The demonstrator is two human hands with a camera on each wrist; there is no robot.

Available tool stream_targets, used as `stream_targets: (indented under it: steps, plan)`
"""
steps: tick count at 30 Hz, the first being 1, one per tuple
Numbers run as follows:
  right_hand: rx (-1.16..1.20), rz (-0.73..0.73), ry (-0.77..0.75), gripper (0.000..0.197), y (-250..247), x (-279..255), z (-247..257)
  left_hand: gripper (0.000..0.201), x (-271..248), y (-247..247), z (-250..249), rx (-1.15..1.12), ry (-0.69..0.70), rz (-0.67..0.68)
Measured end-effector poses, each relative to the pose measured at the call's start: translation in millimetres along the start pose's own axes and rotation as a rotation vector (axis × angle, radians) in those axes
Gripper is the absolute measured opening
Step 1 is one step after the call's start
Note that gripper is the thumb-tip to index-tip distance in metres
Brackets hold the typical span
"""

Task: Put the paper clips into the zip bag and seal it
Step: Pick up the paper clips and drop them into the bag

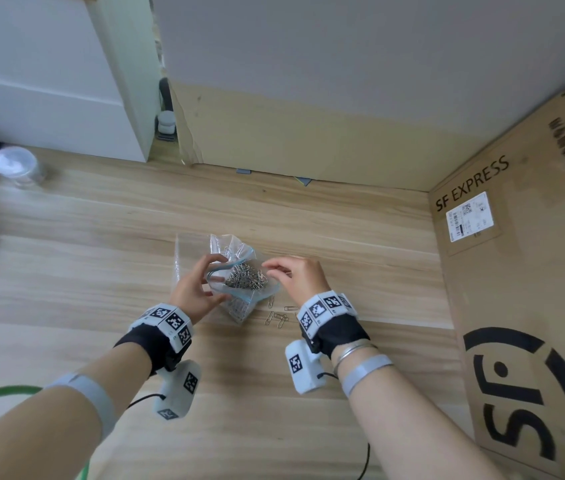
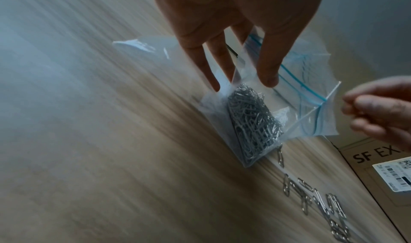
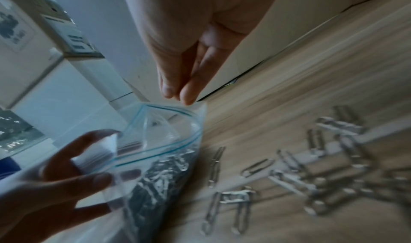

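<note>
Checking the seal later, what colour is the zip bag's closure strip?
Blue, on the clear plastic zip bag; clearest in the right wrist view.

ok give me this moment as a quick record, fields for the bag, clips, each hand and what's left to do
bag: zip bag on the wooden table, mouth open, blue zip line not sealed
clips inside: a pile of paper clips
clips outside: several loose clips on the table beside the bag
left hand: holds the bag's mouth open
right hand: over the bag's mouth, fingertips together; anything held too small to tell
left to do: bag the loose clips, seal
</note>
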State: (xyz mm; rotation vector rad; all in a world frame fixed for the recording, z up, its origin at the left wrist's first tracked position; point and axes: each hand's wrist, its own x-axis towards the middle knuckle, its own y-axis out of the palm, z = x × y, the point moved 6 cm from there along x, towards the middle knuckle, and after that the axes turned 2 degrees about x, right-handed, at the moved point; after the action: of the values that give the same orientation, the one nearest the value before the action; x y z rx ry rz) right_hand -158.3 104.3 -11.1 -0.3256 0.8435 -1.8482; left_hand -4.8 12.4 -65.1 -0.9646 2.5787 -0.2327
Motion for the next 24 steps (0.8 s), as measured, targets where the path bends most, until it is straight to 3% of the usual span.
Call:
stream_targets:
  steps: [3, 7, 10, 13, 16, 24]
  plan:
    - [0.013, 0.0, 0.072, 0.011, -10.9, -12.6, -16.7, 0.076, -1.9, -5.0, 2.7, 0.011, -0.002, -0.028]
    - [-0.052, 0.137, 0.225, 0.011, -1.8, -29.1, -47.2, 0.075, -2.2, -7.5, 4.9, 0.029, 0.001, -0.038]
    - [-0.171, 0.224, 0.156, 0.019, 16.5, -31.6, -54.0, 0.074, -1.6, -6.9, 5.5, 0.043, 0.003, -0.038]
    - [-0.297, 0.373, 0.076, 0.047, 35.7, -27.1, -52.1, 0.074, -2.4, -6.5, 4.3, 0.052, 0.006, -0.046]
    - [-0.447, 0.488, 0.033, 0.06, 45.8, -22.9, -53.9, 0.075, -3.3, -6.6, 3.3, 0.053, 0.005, -0.041]
    - [-0.419, 0.458, 0.021, 0.023, 41.6, -29.3, -64.4, 0.072, -1.2, -7.7, 7.2, 0.07, 0.002, -0.05]
